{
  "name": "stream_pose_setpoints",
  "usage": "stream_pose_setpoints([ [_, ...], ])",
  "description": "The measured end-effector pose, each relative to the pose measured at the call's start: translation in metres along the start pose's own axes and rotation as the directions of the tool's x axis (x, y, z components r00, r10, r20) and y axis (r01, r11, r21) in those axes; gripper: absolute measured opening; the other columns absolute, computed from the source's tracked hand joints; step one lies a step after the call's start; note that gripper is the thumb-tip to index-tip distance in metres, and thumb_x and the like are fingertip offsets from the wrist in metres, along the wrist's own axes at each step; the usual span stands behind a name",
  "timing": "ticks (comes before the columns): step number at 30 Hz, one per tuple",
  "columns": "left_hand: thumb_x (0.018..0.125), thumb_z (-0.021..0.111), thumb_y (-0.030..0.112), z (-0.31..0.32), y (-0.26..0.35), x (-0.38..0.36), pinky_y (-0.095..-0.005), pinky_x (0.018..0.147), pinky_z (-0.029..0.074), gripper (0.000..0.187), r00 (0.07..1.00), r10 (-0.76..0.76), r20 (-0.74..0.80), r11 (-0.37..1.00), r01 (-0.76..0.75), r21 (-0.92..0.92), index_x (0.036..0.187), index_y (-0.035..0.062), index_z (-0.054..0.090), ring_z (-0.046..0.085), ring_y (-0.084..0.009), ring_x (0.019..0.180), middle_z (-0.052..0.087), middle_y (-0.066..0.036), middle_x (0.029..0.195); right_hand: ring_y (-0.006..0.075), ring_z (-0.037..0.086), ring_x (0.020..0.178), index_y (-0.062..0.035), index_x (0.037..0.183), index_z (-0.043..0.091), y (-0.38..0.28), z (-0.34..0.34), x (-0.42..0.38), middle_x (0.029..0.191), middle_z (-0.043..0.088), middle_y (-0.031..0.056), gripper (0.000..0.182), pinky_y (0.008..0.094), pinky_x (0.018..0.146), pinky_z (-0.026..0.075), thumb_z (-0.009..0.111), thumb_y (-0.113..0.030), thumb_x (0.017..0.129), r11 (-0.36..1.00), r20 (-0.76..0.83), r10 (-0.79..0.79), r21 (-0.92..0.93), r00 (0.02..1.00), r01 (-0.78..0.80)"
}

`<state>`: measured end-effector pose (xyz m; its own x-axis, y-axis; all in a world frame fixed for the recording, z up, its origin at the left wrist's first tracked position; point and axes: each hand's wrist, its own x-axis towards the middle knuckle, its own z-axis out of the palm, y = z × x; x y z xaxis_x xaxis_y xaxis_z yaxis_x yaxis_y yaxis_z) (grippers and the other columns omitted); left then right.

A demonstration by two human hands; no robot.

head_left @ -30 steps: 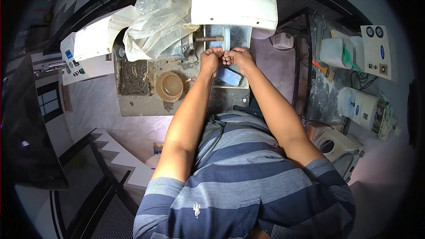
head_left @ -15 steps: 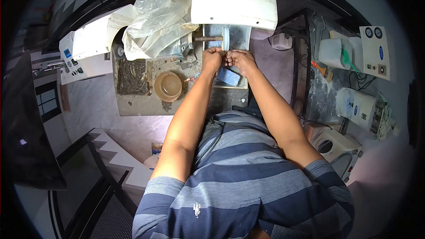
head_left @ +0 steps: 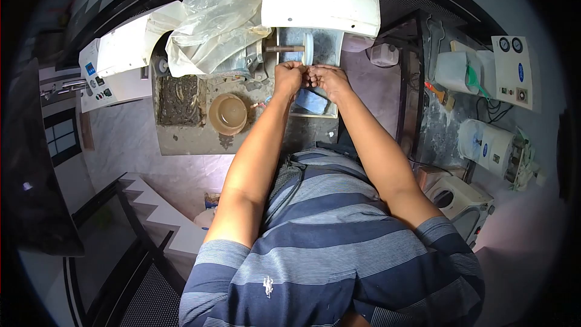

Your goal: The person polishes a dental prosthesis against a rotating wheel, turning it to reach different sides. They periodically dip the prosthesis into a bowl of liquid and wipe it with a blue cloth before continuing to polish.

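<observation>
Steadying one hand against the other seems the sound way to work so near the pale wheel (head_left: 308, 50), and from where I stand I'd favour light, even pressure with the fingertips tucked back from its edge. Left hand (head_left: 288, 80) and right hand (head_left: 330, 80) are drawn together, fingers curled and tips meeting; anything pinched there is hidden, so I cannot tell whether they grip something. The wheel stands upright on its shaft (head_left: 283, 49), just beyond the hands, its lower edge right by the fingertips; contact I can't make out. Just below the hands, a blue slab (head_left: 311, 102) lies in the open tray (head_left: 321, 115). The bowl (head_left: 213, 115) rests on the counter (head_left: 187, 145), left of both hands.
</observation>
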<state>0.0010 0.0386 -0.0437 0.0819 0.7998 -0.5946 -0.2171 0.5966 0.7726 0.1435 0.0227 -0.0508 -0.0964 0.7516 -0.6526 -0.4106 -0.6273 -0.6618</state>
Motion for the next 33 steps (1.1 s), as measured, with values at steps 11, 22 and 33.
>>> stream_pose_setpoints([
  [11,0.087,0.054,-0.001,-0.009,-0.002,0.01,-0.0295,0.046,0.047,0.011,0.998,-0.066,0.018,0.979,0.068,-0.193,0.082,-0.0087,0.06,0.058,-0.0192,0.053,0.062,-0.014,0.071,0.0136,0.061,0.062,0.0039,0.085,0.066,-0.008,0.013,0.003,0.076,0.066,0.0093,0.009,0.0235,0.055,0.05,0.062,-0.004,0.083,0.997,-0.012,0.019,-0.077,1.0,-0.02],
  [22,0.086,0.054,-0.001,-0.006,0.003,0.013,-0.0298,0.046,0.046,0.013,0.993,-0.114,0.017,0.986,0.115,-0.12,0.078,-0.0088,0.06,0.057,-0.0205,0.053,0.062,-0.014,0.07,0.0124,0.06,0.064,0.0032,0.085,0.066,-0.01,0.01,0.0,0.078,0.066,0.0076,0.011,0.0222,0.056,0.049,0.06,-0.006,0.086,0.995,-0.006,0.046,-0.09,0.999,-0.046],
  [33,0.088,0.055,0.0,-0.017,0.002,0.015,-0.0301,0.052,0.049,0.011,0.981,-0.186,0.051,0.962,0.192,-0.193,0.084,-0.0083,0.061,0.059,-0.0202,0.06,0.063,-0.014,0.074,0.0118,0.06,0.066,0.0022,0.086,0.065,-0.011,0.016,0.005,0.079,0.066,0.0074,0.011,0.0234,0.059,0.048,0.064,-0.009,0.085,0.979,-0.032,0.077,-0.189,0.997,-0.081],
])
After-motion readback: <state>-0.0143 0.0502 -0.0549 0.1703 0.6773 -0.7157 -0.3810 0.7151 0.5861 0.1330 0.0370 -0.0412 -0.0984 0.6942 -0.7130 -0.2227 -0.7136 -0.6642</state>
